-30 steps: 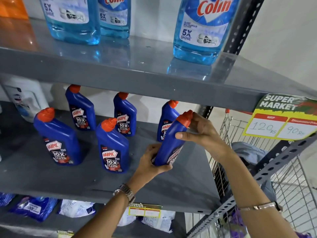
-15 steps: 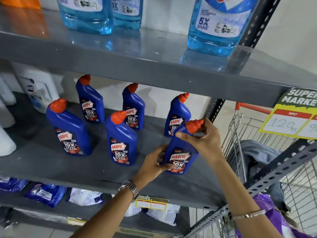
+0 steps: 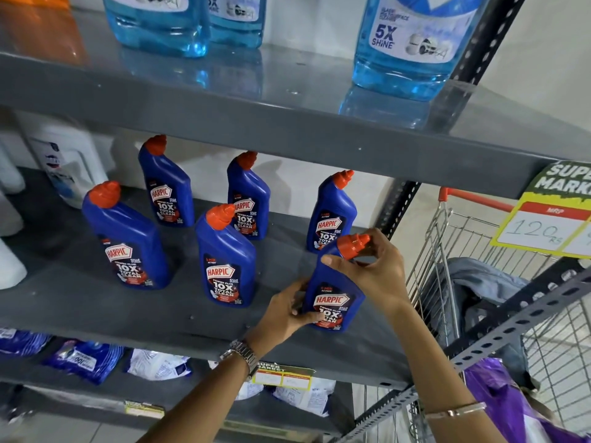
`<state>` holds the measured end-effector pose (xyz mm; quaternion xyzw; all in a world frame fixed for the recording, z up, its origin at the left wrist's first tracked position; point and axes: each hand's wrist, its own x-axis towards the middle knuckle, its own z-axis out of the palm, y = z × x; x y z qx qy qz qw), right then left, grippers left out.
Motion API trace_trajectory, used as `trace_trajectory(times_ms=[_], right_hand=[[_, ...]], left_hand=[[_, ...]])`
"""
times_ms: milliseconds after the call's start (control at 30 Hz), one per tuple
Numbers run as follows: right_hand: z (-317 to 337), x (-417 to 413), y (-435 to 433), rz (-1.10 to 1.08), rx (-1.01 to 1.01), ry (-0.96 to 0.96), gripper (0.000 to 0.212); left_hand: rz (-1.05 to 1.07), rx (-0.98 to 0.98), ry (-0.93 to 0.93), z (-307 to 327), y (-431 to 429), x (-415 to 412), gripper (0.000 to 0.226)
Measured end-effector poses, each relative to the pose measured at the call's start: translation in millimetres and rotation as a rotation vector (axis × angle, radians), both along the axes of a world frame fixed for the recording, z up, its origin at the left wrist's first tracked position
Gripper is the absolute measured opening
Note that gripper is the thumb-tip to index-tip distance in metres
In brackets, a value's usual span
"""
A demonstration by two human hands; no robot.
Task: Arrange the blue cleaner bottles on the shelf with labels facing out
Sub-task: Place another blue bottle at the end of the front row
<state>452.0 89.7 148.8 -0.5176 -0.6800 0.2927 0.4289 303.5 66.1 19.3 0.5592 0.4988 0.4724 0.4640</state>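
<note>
- Here, the front-right bottle [image 3: 332, 298] is standing upright on the middle shelf [image 3: 96, 308], its long axis vertical and its label facing outward.
- The left hand [image 3: 284, 311] is cupping the bottle's lower left side, fingers curled against the label's edge; the right hand [image 3: 367, 266] is pinching the neck just below the orange cap [image 3: 351, 246].
- Both hands are lying equally close, one low and one high, so any last twist would be turning about that upright axis.
- Five other blue bottles, such as the middle front one [image 3: 225, 260], are standing apart from each other to the left and behind, labels out.
- The wire trolley [image 3: 447, 251] on the right is holding what is probably grey cloth, though the mesh is hiding much of it.
- The upper shelf [image 3: 287, 123] is carrying clear blue liquid bottles [image 3: 409, 43].
</note>
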Motion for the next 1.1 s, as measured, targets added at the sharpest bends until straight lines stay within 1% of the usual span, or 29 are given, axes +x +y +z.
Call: trace_trajectory(times_ms=[67, 267, 367, 433, 500, 600, 633, 700, 733, 767, 800, 833, 867, 900, 933, 967, 1033, 1067, 1100], right_hand=[[-2.2, 0.0, -1.8, 0.005, -0.009, 0.018, 0.056], [-11.6, -1.7, -5.6, -0.004, 0.002, 0.099, 0.05], [-13.9, -2.9, -7.7, -0.001, -0.019, 0.155, 0.062], [-16.2, -4.3, -11.1, -0.02, -0.035, 0.185, 0.065], [-21.0, -6.3, -20.6, -0.158, 0.071, 0.211, 0.064], [-28.7, -22.3, -46.3, -0.407, 0.406, 0.288, 0.05], [-30.6, -34.6, -55.9, -0.429, 0.482, 0.313, 0.045], [-33.8, -63.6, -70.9, -0.374, 0.538, 0.373, 0.034], [-34.9, -83.5, -78.5, -0.303, 0.516, 0.396, 0.027], [-36.1, -104.5, -85.3, -0.213, 0.462, 0.388, 0.021], [-38.7, -124.1, -90.6, -0.11, 0.39, 0.34, 0.016], [-44.0, -144.0, -93.6, -0.009, 0.312, 0.227, 0.014], [-51.1, -166.8, -95.0, 0.083, 0.238, 0.065, 0.014], [-58.8, -189.9, -94.9, 0.171, 0.17, -0.086, 0.018], [-66.7, -211.6, -92.9, 0.245, 0.095, -0.171, 0.029], [-72.9, -230.8, -88.9, 0.296, 0.004, -0.161, 0.042], [-76.8, -264.1, -79.6, 0.291, -0.176, -0.024, 0.059], [-76.2, -274.2, -73.3, 0.265, -0.222, 0.017, 0.063], [-77.2, -281.0, -66.0, 0.253, -0.238, 0.019, 0.063]], left_hand=[[0.003, 0.006, -0.002, -0.4, -1.5, 0.4, 0.054], [0.011, 0.032, -0.017, 3.4, -7.6, 1.5, 0.052], [0.026, 0.057, -0.021, 5.8, -12.3, 1.1, 0.05], [0.049, 0.072, -0.035, 8.1, -17.5, -3.0, 0.048], [0.083, 0.074, -0.056, 11.6, -24.2, -8.3, 0.047], [0.207, 0.128, -0.164, 20.1, -41.3, -22.1, 0.04], [0.269, 0.153, -0.21, 21.7, -50.8, -32.5, 0.037], [0.41, 0.21, -0.265, 19.6, -73.6, -59.6, 0.037], [0.5, 0.242, -0.275, 16.7, -87.4, -79.3, 0.037], [0.591, 0.27, -0.279, 14.5, -100.6, -100.6, 0.032], [0.679, 0.291, -0.29, 12.9, -110.4, -121.3, 0.029], [0.765, 0.303, -0.281, 10.6, -116.3, -142.7, 0.03], [0.84, 0.32, -0.25, 7.9, -119.0, -166.6, 0.033], [0.889, 0.321, -0.201, 6.1, -117.8, -188.6, 0.038], [0.898, 0.308, -0.155, 5.8, -114.0, -207.4, 0.045], [0.878, 0.284, -0.114, 6.2, -107.7, -222.8, 0.049], [0.824, 0.234, -0.049, 5.9, -93.5, -250.0, 0.052], [0.79, 0.226, -0.032, 6.9, -85.9, -258.3, 0.053], [0.738, 0.234, -0.031, 8.4, -80.6, -263.5, 0.052]])
